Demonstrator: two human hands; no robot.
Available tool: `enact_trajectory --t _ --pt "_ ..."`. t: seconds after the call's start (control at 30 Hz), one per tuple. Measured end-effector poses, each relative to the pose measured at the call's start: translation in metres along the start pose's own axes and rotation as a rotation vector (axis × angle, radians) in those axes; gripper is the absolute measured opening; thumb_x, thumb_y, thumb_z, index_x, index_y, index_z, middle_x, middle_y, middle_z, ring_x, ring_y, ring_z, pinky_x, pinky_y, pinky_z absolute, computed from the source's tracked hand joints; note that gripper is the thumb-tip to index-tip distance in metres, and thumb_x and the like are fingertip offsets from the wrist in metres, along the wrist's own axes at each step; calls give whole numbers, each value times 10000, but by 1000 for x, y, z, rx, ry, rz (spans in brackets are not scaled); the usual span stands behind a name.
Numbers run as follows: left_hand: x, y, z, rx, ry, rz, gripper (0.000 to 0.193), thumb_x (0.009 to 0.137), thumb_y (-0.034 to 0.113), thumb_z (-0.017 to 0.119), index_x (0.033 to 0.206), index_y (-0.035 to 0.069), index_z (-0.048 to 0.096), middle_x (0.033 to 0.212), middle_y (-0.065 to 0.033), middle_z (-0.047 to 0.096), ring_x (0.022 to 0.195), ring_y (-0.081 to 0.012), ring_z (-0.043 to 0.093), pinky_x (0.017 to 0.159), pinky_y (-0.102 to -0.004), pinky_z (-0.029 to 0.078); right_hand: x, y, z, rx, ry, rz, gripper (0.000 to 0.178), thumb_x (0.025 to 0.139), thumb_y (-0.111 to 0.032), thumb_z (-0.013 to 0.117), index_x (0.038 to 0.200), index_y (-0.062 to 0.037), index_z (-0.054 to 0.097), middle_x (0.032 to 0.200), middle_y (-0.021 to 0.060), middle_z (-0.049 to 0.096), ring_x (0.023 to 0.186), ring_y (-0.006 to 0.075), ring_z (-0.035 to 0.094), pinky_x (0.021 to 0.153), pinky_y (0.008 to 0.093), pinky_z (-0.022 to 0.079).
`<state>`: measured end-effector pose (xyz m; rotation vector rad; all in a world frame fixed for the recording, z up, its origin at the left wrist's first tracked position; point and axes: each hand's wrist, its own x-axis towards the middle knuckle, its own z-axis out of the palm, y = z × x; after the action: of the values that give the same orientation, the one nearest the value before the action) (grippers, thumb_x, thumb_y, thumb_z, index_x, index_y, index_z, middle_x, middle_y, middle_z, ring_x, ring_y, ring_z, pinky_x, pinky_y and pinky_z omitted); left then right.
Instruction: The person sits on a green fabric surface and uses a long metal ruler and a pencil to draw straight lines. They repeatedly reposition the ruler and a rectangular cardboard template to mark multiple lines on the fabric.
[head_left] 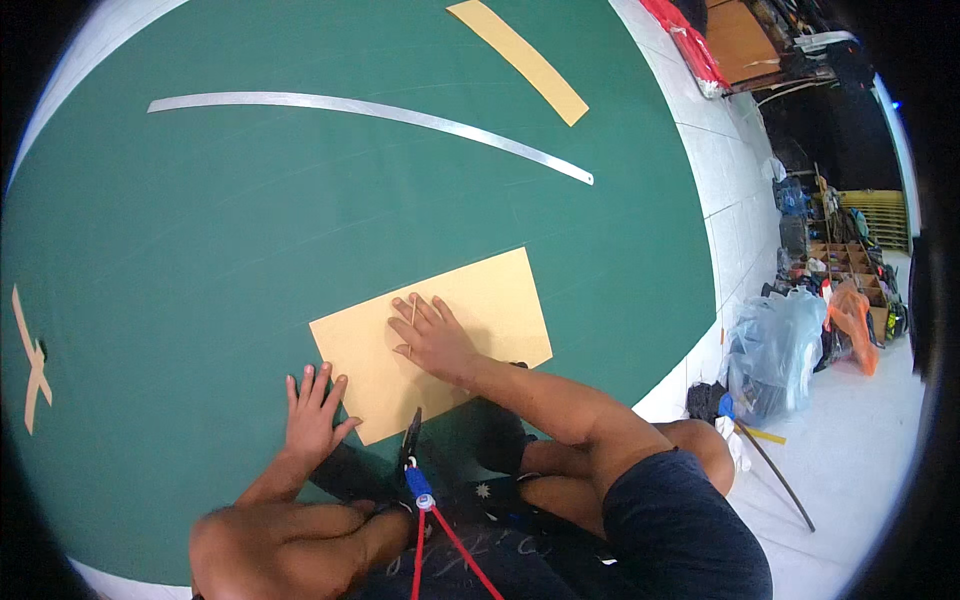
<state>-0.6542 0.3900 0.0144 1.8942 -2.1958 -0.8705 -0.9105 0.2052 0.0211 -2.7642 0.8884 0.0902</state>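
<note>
A tan rectangular sheet [480,300], paper or thin card, lies at a slant on the green surface in front of me. My right hand [437,343] rests on the sheet with its fingers stretched out and apart. By those fingers shows a thin tan sliver [413,315]; whether it is gripped I cannot make out. On the green surface, beside the sheet's left corner, my left hand [314,418] lies flat and open, its thumb close to the sheet's edge. A dark pointed thing on a blue clip with red cords [419,482] hangs before my chest, overlapping the sheet's near edge.
A long metal ruler [370,112] lies across the far part of the green surface [220,230]. Beyond its right end is a tan strip [522,62]; crossed tan strips [32,375] lie far left. Plastic bags [775,350] and a rod [780,478] are on the white tiles at right.
</note>
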Motion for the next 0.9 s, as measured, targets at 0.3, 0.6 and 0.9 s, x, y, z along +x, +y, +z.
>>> enact_trajectory --t 0.3,0.6,0.9 --pt "2 -1 7 31 18 -36 867 845 534 730 1545 125 424 1668 -169 243 1540 -412 196 1219 -672 97 5 4 7 23 3 13 540 976 -432 600 1422 -132 542 1606 115 395 1489 337 341 1189 586 279" --pt "4 -2 6 -5 -11 -69 855 866 566 694 1545 121 424 1671 -167 240 1547 -398 190 1219 -673 91 4 9 19 29 12 -3 539 994 -429 571 1432 -118 520 1619 123 382 1498 361 338 1203 611 238" --pt "7 2 7 15 8 -50 844 870 569 687 1538 124 429 1657 -170 265 1539 -399 212 1215 -674 113 5 10 13 53 -53 29 514 1007 -400 556 1431 -111 518 1635 141 349 1514 365 310 1223 588 211"
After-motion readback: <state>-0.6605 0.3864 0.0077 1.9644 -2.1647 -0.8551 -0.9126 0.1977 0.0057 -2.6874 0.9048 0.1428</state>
